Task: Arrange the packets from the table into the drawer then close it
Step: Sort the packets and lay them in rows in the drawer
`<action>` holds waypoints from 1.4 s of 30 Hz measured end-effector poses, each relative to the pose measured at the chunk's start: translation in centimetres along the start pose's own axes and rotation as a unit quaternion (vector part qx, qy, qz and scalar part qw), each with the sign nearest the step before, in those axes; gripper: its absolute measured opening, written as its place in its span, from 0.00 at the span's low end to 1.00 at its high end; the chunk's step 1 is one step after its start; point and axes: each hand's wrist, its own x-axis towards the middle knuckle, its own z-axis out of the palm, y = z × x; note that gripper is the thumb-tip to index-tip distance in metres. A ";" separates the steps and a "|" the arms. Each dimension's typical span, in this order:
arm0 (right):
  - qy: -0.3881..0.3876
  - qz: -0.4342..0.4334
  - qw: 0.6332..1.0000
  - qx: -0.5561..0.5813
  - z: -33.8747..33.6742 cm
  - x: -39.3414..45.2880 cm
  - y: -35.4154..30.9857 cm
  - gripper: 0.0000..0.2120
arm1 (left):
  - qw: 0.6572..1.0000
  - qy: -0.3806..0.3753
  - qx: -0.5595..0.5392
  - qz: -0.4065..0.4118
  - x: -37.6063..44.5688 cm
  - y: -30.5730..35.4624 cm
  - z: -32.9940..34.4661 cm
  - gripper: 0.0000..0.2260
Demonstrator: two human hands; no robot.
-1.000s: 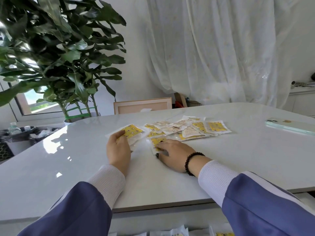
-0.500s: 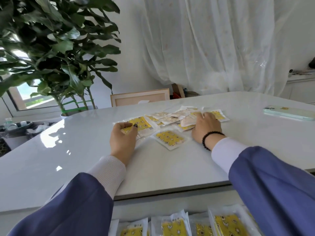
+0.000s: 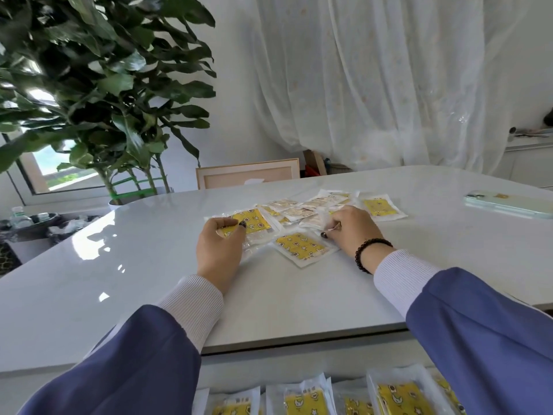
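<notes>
Several clear packets with yellow printed inserts lie scattered on the white table [image 3: 149, 283]. My left hand [image 3: 220, 247] grips a small stack of packets [image 3: 254, 223] at its near left corner. My right hand [image 3: 356, 232], with a dark bead bracelet at the wrist, pinches a pale packet [image 3: 317, 218] from the pile. One yellow packet [image 3: 300, 247] lies flat between my hands. Another yellow packet [image 3: 380, 206] lies to the right of the pile. Below the table edge the open drawer [image 3: 314, 399] shows a row of packets laid side by side.
A phone [image 3: 505, 202] lies on the table at the far right. A large potted plant [image 3: 98, 94] stands behind the table's left side. A chair back [image 3: 248, 175] and white curtains are beyond the far edge.
My right hand left the yellow packet it had slid toward me, reached to the pile and drew back a little, now pinching a pale packet. My left hand still holds its stack.
</notes>
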 end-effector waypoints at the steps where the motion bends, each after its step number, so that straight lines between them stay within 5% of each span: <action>1: 0.014 -0.008 0.999 0.035 -0.1 -0.2 -0.2 0.04 | 1.000 0.000 0.000 -0.002 0.0 0.0 0.0 0.07; 4: 0.082 -0.131 0.984 0.093 -0.4 -0.8 -1.3 0.04 | 1.000 0.003 0.005 -0.002 0.1 -0.1 0.1 0.07; 7: -0.055 -0.209 0.972 0.093 0.3 -1.9 -2.7 0.04 | 1.000 0.012 0.003 -0.001 0.1 0.0 0.1 0.07; 9: -0.135 -0.171 0.969 0.114 0.6 -2.5 -3.2 0.01 | 1.000 0.019 0.001 -0.001 0.1 0.1 0.1 0.08; 14: -0.030 -0.164 0.979 0.120 0.5 -2.3 -3.2 0.15 | 0.999 0.034 -0.003 0.001 -0.1 0.2 0.1 0.08; 19: -0.162 -0.008 0.984 -0.071 0.9 -1.9 -3.4 0.35 | 0.998 0.061 -0.011 0.009 -0.1 0.5 0.0 0.07; 23: -0.172 0.029 0.978 -0.117 1.3 -2.1 -3.8 0.45 | 0.998 0.067 -0.012 0.014 -0.2 0.5 0.1 0.08; 32: -0.100 0.184 0.971 -0.113 0.2 -2.8 -5.2 0.49 | 0.998 0.054 -0.007 0.020 -0.1 0.3 0.1 0.07; 38: -0.150 0.168 0.967 -0.117 0.4 -2.9 -6.2 0.43 | 0.998 0.052 0.005 0.041 0.1 0.2 0.2 0.06; 42: -0.135 0.146 0.980 -0.015 0.8 -2.8 -6.6 0.37 | 0.997 0.055 0.008 0.050 0.1 0.2 0.2 0.06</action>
